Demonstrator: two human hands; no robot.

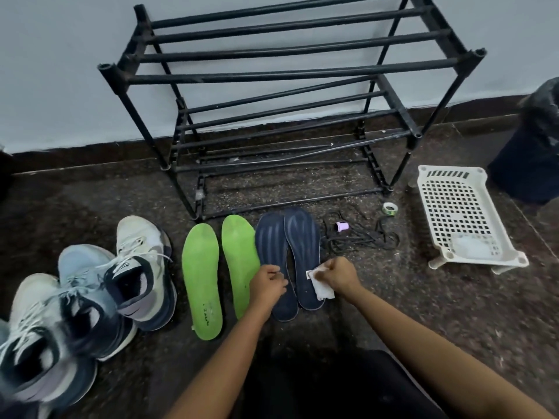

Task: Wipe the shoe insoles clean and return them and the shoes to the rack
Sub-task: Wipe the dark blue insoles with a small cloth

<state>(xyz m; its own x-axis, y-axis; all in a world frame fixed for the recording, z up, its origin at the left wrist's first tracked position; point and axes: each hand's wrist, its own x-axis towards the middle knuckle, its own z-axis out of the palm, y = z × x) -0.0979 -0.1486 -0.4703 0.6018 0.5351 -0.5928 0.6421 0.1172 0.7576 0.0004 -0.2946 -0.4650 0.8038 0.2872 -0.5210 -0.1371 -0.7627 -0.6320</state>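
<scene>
So over on the left side of the floor (393,313) there's a bunch of sneakers bunched up touching each other: a white and navy one (39,343) closest to me, a light blue one (87,297) behind it, and another white and navy one (145,273) just right of that. None are on the rack (272,86), which stands at the floor's back edge against the wall. Next come the two green insoles (201,282), flat on the floor side by side, toes pointing at the rack. Right beside them are the navy insoles, the left navy insole (273,246) and the right navy insole (302,243), lying edge to edge in front of the rack's feet. The left grip (269,285) sits on the heel half of the left navy insole with fingers curled down on it, holding it in place. The right grip (340,275) is closed around a white wipe (323,290) and presses it on the right navy insole's outer edge. Further right there's a tangle of black laces (360,237) with a little purple thing (342,227) on it, a roll of tape (390,208), then a white plastic basket (462,216) flipped upside down, and a dark bag (532,146) by the floor's back right corner.
</scene>
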